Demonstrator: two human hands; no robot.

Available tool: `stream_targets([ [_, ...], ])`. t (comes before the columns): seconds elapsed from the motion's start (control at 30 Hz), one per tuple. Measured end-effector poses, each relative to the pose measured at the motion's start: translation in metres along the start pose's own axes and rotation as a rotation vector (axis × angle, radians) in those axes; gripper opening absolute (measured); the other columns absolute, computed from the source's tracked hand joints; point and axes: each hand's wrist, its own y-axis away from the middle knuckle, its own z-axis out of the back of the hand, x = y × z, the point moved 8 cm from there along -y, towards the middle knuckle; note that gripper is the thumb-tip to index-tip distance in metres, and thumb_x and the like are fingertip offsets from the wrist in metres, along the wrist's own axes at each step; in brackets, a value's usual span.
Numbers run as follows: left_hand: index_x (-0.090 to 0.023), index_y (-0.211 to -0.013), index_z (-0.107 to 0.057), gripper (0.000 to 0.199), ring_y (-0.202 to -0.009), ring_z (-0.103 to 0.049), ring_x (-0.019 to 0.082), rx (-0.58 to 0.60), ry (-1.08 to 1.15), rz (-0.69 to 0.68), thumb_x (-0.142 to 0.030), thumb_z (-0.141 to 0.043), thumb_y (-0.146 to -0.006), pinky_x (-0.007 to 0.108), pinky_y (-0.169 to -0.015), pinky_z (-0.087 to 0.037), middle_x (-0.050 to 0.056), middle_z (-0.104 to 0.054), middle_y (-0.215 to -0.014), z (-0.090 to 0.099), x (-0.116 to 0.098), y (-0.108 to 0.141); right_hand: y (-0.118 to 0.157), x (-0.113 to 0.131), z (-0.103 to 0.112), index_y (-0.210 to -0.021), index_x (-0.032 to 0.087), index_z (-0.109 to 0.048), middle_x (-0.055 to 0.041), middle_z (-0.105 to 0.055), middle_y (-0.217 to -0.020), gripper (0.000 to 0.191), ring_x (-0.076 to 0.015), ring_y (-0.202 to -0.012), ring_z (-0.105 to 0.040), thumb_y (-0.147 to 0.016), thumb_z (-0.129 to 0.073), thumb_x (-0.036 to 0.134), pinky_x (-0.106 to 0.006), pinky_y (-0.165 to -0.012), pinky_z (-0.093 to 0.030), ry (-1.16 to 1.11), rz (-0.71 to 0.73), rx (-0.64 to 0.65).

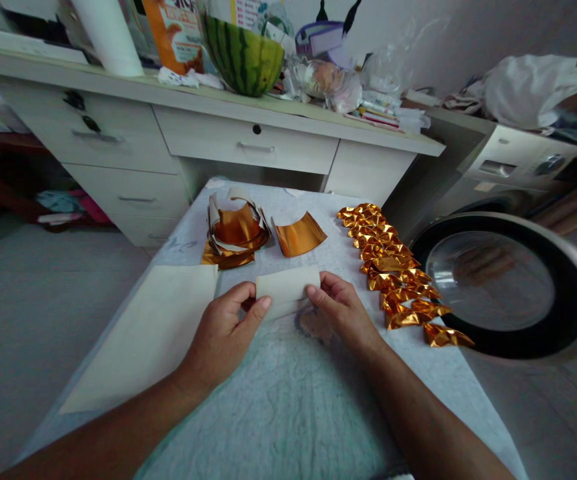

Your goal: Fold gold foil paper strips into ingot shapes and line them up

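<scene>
A small cream paper is held level between both hands. My left hand pinches its left end with thumb and fingers, and my right hand pinches its right end. Just beyond lies a curved gold foil sheet. To its left sits a round pile of gold and white sheets. Folded gold foil pieces stand in overlapping rows on the right side of the table. A large cream sheet lies flat to the left of my left hand.
The cloth-covered table stands before a white desk with drawers. On the desk are a cut watermelon, an orange packet and plastic bags. An open washing machine door juts beside the table's right edge.
</scene>
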Motion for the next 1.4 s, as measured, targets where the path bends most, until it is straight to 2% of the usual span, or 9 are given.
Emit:
stream_targets([
  [0.07,-0.019,-0.084,-0.057,0.022,-0.072,-0.056,0.015,0.02,0.065,0.03,-0.038,-0.051,-0.092,0.025,-0.065,-0.044,-0.002,-0.058,-0.075,-0.003,0.004,-0.001,0.0,-0.003,-0.001,-0.082,0.019,-0.06,-0.0017,-0.062,-0.079,0.029,-0.0138,-0.072,-0.056,-0.081,-0.069,0.046,-0.025,-0.065,-0.044,-0.025,-0.033,0.001],
  [0.17,-0.02,-0.097,-0.054,0.015,-0.072,-0.056,0.013,-0.001,0.156,0.05,-0.033,-0.053,-0.09,0.024,-0.063,-0.044,-0.003,-0.057,-0.076,-0.004,0.009,-0.003,0.0,-0.009,-0.001,-0.083,0.019,-0.058,0.0006,-0.061,-0.075,0.029,-0.0123,-0.065,-0.054,-0.079,-0.07,0.046,-0.023,-0.057,-0.042,-0.067,-0.078,-0.008],
  [0.33,-0.024,-0.127,-0.036,0.04,-0.062,-0.054,0.011,-0.023,0.157,0.069,-0.026,-0.052,-0.09,0.021,-0.055,-0.041,-0.007,-0.053,-0.071,-0.007,0.016,-0.003,-0.002,-0.014,0.003,-0.088,0.021,-0.054,0.0024,-0.06,-0.073,0.025,-0.0125,-0.061,-0.054,-0.08,-0.066,0.042,-0.023,-0.056,-0.042,0.023,-0.063,-0.042],
  [0.47,-0.024,-0.12,-0.04,0.03,-0.056,-0.054,0.011,0.026,-0.011,0.059,-0.024,-0.049,-0.091,0.023,-0.055,-0.041,-0.007,-0.055,-0.069,-0.009,0.015,-0.003,-0.001,-0.006,0.013,-0.1,0.023,-0.05,0.0066,-0.052,-0.065,0.023,-0.0124,-0.057,-0.05,-0.082,-0.062,0.031,-0.023,-0.054,-0.037,0.373,0.04,-0.148],
  [0.6,-0.022,-0.1,-0.052,0.011,-0.065,-0.061,0.014,0.065,-0.216,-0.038,-0.024,-0.047,-0.09,0.026,-0.061,-0.045,-0.004,-0.062,-0.075,-0.009,0.01,-0.006,-0.001,-0.001,0.014,-0.099,0.024,-0.044,0.0095,-0.044,-0.059,0.025,-0.0122,-0.053,-0.045,-0.08,-0.061,0.024,-0.023,-0.053,-0.032,0.584,0.093,-0.193],
  [0.7,-0.021,-0.093,-0.058,0.013,-0.078,-0.064,0.017,0.074,-0.341,-0.147,-0.021,-0.046,-0.09,0.03,-0.07,-0.047,0.0,-0.067,-0.084,-0.011,0.006,-0.007,-0.002,-0.002,0.014,-0.097,0.024,-0.042,0.0086,-0.046,-0.062,0.022,-0.0129,-0.056,-0.047,-0.081,-0.058,0.023,-0.024,-0.055,-0.032,0.623,0.109,-0.185],
  [0.87,-0.021,-0.103,-0.063,0.022,-0.094,-0.064,0.022,0.061,-0.506,-0.236,-0.016,-0.047,-0.09,0.039,-0.085,-0.046,0.005,-0.071,-0.101,-0.015,0.005,-0.006,-0.002,-0.003,0.012,-0.094,0.023,-0.045,0.0048,-0.052,-0.069,0.014,-0.014,-0.062,-0.05,-0.083,-0.052,0.019,-0.025,-0.058,-0.035,0.706,0.116,-0.157],
  [1.17,-0.022,-0.106,-0.068,0.026,-0.088,-0.058,0.024,0.14,-0.742,-0.244,-0.016,-0.048,-0.089,0.04,-0.079,-0.043,0.006,-0.064,-0.09,-0.024,0.01,-0.003,-0.003,-0.006,0.007,-0.094,0.022,-0.053,0.0039,-0.051,-0.066,0.013,-0.014,-0.06,-0.048,-0.082,-0.054,0.016,-0.025,-0.06,-0.033,0.928,0.128,-0.092],
  [1.4,-0.021,-0.108,-0.065,0.031,-0.098,-0.052,0.023,0.242,-0.703,-0.383,-0.005,-0.048,-0.086,0.039,-0.086,-0.045,0.006,-0.063,-0.106,-0.039,0.007,0.002,-0.004,-0.002,0.01,-0.095,0.021,-0.055,0.0058,-0.049,-0.062,0.012,-0.0126,-0.057,-0.045,-0.084,-0.056,0.02,-0.025,-0.056,-0.029,0.892,0.086,-0.019],
])
